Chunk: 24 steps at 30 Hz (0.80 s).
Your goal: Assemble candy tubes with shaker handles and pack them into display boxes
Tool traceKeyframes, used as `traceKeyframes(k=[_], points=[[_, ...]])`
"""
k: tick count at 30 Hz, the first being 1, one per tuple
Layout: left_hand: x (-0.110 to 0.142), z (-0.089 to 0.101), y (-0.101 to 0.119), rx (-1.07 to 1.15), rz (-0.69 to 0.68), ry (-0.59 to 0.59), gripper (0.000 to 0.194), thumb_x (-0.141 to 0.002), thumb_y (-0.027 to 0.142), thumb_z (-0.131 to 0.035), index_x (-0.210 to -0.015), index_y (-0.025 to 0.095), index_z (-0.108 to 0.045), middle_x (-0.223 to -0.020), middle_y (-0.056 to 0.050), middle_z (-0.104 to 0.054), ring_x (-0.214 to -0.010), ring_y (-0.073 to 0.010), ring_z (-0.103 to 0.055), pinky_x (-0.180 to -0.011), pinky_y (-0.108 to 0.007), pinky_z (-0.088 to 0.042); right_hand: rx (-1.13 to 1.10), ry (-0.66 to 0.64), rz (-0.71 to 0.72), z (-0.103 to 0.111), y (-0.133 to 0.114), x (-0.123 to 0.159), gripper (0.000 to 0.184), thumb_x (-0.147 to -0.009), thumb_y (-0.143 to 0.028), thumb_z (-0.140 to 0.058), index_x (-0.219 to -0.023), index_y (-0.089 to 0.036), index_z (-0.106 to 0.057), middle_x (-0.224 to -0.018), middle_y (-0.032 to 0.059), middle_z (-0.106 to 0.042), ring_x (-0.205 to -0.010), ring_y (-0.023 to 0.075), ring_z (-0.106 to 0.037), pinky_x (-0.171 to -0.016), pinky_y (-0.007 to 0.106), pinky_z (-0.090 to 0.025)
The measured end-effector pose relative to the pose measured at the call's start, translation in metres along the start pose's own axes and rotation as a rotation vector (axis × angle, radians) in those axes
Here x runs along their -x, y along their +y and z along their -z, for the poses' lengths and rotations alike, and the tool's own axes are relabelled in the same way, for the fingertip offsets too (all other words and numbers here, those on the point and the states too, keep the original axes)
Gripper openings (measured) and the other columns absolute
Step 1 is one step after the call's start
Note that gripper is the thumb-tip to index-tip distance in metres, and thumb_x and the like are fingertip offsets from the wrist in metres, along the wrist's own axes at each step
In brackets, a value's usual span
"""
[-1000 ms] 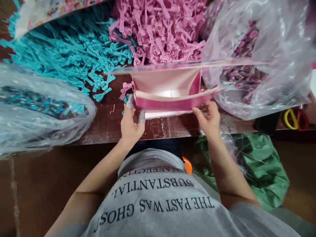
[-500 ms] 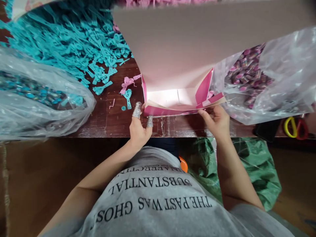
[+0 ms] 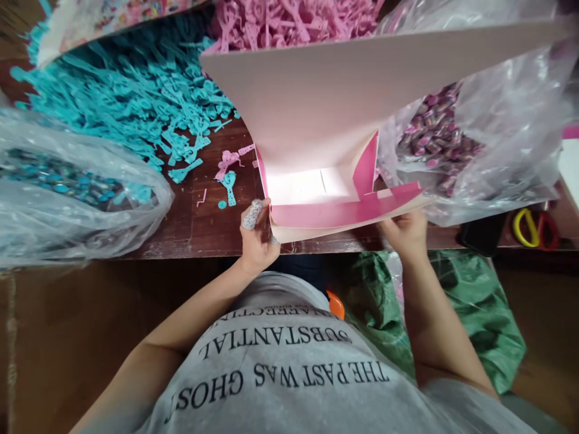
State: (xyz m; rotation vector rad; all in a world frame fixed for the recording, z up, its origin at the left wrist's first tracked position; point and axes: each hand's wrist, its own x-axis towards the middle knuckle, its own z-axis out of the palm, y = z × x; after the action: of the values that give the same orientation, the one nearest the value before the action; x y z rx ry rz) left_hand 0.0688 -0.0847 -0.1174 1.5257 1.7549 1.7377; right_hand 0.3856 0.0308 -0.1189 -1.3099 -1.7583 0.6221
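Open pink-and-white cardboard box point(image 3: 310, 184) on the worktop point(image 3: 208, 232), directly in front of you; its tall pale lid panel point(image 3: 335, 84) stands up at the far side, while its pink front panel point(image 3: 339, 216) leans outward toward you; no contents show on the white floor of the box. The step in hand appears to be the opening out or shaping of that front panel; the next move, as judged here, calls for steady support at both ends of the panel, so that the thin card does not crease.

Your left hand point(image 3: 259, 238), silvery wrapping point(image 3: 252, 214) on one finger, is bent closely about the near left corner of the box, fingertip against the card and thumb partly hidden at the panel's edge; your right hand point(image 3: 407, 235) lies beneath the panel's right part, thumb toward the lower edge; its fingers are partly covered and blurred, so how firmly it grips cannot be told. Both forearms reach forward from the elbows, converging on the box; beyond it lies a heap of pink clips point(image 3: 294, 24), and to the left a heap of turquoise clips point(image 3: 122, 114).
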Motion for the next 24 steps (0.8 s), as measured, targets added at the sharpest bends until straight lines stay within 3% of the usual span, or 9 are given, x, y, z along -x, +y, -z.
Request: traceKeyframes(k=[4,7,12,14,16,18,21,24], points=[[0.019,0.005,-0.022,-0.120,0.026,-0.158,0.059,-0.095,0.061,-0.064,-0.134,0.018,-0.057,-0.133,-0.022,-0.066,-0.134,-0.0338,-0.064,-0.123,-0.053,-0.046,0.087,-0.047,0.033,0.009,0.012,0.001,0.033,-0.088,-0.056,-0.079,-0.102,-0.026,-0.079,-0.102,0.0092,-0.080,-0.093,0.0308,-0.076,-0.089,0.052,-0.062],[0.013,0.015,-0.014,-0.238,0.038,-0.276,0.055,-0.096,0.052,-0.066,-0.138,0.016,-0.059,-0.139,-0.023,-0.066,-0.141,-0.0363,-0.060,-0.128,-0.057,-0.040,0.163,-0.116,0.022,0.017,0.008,-0.004,0.041,-0.089,-0.065,-0.076,-0.094,-0.025,-0.078,-0.093,0.0090,-0.077,-0.081,0.0279,-0.073,-0.077,0.046,-0.061],[-0.035,0.027,0.020,-0.374,-0.110,-0.182,0.079,-0.088,0.055,-0.079,-0.152,0.018,-0.051,-0.169,-0.022,-0.042,-0.167,-0.0425,-0.021,-0.137,-0.064,-0.016,0.205,-0.268,0.042,0.020,-0.001,-0.017,0.046,-0.098,-0.067,-0.062,-0.093,-0.024,-0.078,-0.084,0.0079,-0.078,-0.076,0.0273,-0.072,-0.078,0.044,-0.059],[-0.060,0.021,0.022,-0.353,-0.172,-0.255,0.072,-0.088,0.055,-0.078,-0.148,0.021,-0.057,-0.167,-0.019,-0.045,-0.167,-0.0430,-0.021,-0.137,-0.065,-0.016,0.195,-0.281,0.025,0.019,0.000,-0.019,0.047,-0.098,-0.067,-0.061,-0.095,-0.024,-0.078,-0.085,0.0079,-0.079,-0.079,0.0285,-0.074,-0.080,0.045,-0.059],[-0.082,0.008,0.017,-0.336,-0.212,-0.393,0.059,-0.093,0.054,-0.072,-0.142,0.022,-0.063,-0.163,-0.016,-0.052,-0.164,-0.0424,-0.031,-0.136,-0.065,-0.020,0.145,-0.256,0.002,0.017,0.000,-0.019,0.046,-0.095,-0.068,-0.066,-0.103,-0.023,-0.078,-0.093,0.0090,-0.079,-0.084,0.0288,-0.075,-0.082,0.046,-0.061],[-0.098,-0.005,0.008,-0.349,-0.219,-0.450,0.058,-0.096,0.055,-0.067,-0.141,0.019,-0.064,-0.162,-0.018,-0.054,-0.160,-0.0427,-0.037,-0.136,-0.064,-0.023,0.043,-0.192,-0.027,0.014,-0.001,-0.018,0.053,-0.091,-0.066,-0.072,-0.122,-0.023,-0.073,-0.109,0.0109,-0.079,-0.090,0.0275,-0.076,-0.080,0.044,-0.062],[-0.107,-0.018,-0.004,-0.350,-0.200,-0.395,0.069,-0.093,0.060,-0.069,-0.142,0.013,-0.062,-0.162,-0.023,-0.052,-0.159,-0.0445,-0.037,-0.136,-0.064,-0.021,-0.086,-0.062,-0.046,0.004,-0.009,-0.024,0.066,-0.092,-0.065,-0.072,-0.143,-0.025,-0.061,-0.131,0.0143,-0.071,-0.096,0.0245,-0.075,-0.076,0.039,-0.063],[-0.104,-0.023,-0.010,-0.209,-0.261,-0.321,0.069,-0.094,0.064,-0.067,-0.143,0.016,-0.061,-0.167,-0.022,-0.046,-0.163,-0.0420,-0.031,-0.137,-0.062,-0.018,-0.103,0.043,0.007,-0.010,-0.019,-0.041,0.062,-0.096,-0.063,-0.068,-0.144,-0.027,-0.058,-0.139,0.0150,-0.066,-0.106,0.0241,-0.072,-0.081,0.039,-0.064]])
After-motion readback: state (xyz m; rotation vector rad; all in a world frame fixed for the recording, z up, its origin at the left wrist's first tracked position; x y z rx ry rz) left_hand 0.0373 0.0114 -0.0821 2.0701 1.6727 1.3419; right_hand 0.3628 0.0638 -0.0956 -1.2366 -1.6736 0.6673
